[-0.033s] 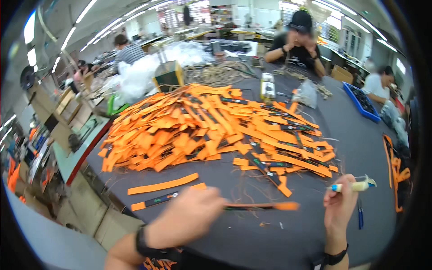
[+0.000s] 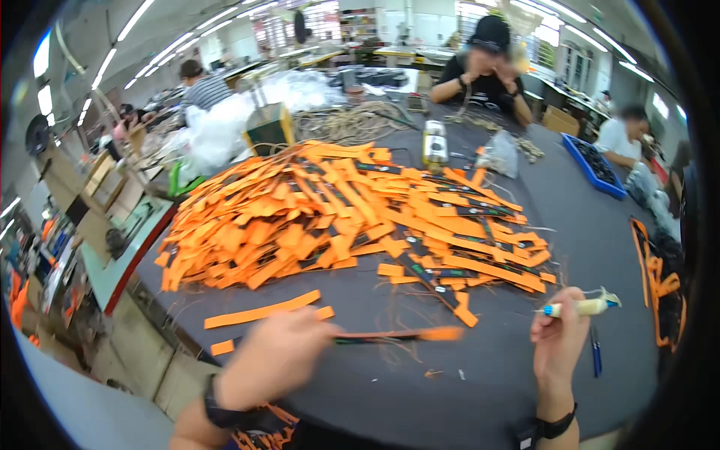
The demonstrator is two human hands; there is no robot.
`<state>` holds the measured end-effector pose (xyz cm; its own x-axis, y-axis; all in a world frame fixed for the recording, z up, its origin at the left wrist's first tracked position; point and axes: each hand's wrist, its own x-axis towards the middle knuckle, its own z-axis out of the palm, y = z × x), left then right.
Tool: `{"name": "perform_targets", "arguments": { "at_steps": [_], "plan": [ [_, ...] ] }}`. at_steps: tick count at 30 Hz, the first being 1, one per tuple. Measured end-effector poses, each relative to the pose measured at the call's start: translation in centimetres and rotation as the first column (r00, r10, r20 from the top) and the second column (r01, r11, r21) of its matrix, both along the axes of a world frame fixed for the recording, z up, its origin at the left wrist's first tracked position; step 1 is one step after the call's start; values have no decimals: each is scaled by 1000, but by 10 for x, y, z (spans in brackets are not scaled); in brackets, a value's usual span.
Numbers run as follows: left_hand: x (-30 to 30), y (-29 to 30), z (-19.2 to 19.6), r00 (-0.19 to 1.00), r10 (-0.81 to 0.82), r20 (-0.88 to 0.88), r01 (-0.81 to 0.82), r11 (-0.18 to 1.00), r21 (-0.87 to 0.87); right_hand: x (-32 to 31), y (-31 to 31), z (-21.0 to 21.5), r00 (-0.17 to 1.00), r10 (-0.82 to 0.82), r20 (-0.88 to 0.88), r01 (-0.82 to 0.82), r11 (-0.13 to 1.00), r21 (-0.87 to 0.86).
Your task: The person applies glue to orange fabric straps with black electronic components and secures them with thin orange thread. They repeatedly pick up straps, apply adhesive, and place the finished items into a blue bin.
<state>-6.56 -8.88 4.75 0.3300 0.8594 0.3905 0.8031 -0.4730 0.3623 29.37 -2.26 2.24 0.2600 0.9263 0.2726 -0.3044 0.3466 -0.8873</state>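
Observation:
My left hand [image 2: 274, 352], blurred by motion, grips one end of an orange-and-black strap [image 2: 405, 335], which stretches rightward above the table. My right hand [image 2: 559, 341] is closed round a cream tube-shaped tool [image 2: 589, 307] with blue ends; its exact kind is unclear. Just beyond my left hand lies a plain orange strip [image 2: 262, 309]. Another strap [image 2: 223, 347] is partly hidden beneath that hand. A large heap of orange-and-black straps [image 2: 292, 217] covers the middle of the table [image 2: 517, 382].
A slim dark-blue tool [image 2: 596, 352] lies right of my right hand. Behind the heap stand a bottle-like container [image 2: 434, 146] and a clear plastic bag [image 2: 500, 154]. A blue tray [image 2: 596, 166] of dark pieces is at far right. Across the table sits a person [image 2: 487, 82].
My left hand has shifted left with the strap, covering more of the strap lying beneath. The right hand still grips the tube-shaped tool, and the whole view has shifted slightly.

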Motion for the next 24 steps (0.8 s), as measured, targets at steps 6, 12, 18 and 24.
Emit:
{"name": "perform_targets", "arguments": {
  "at_steps": [6, 12, 18, 24],
  "plan": [
    [-117, -33, -7, 897, 436, 76, -401, 873, -276, -8, 4, 4, 994, 104, -40, -105, 994, -30],
    [-44, 28, -3, 981, 43, -187, -60, 994, -87, -8, 6, -5, 993, 107, -51, -109, 993, -42],
    [63, 126, -27, 904, -253, -345, 275, 961, 16, -1, 7, 4, 996, 73, -59, -76, 996, -41],
    [69, 159, -41, 818, -92, -568, 194, 973, 123, 5, 4, 5, 992, 124, -19, -124, 992, -26]
  ]
}}
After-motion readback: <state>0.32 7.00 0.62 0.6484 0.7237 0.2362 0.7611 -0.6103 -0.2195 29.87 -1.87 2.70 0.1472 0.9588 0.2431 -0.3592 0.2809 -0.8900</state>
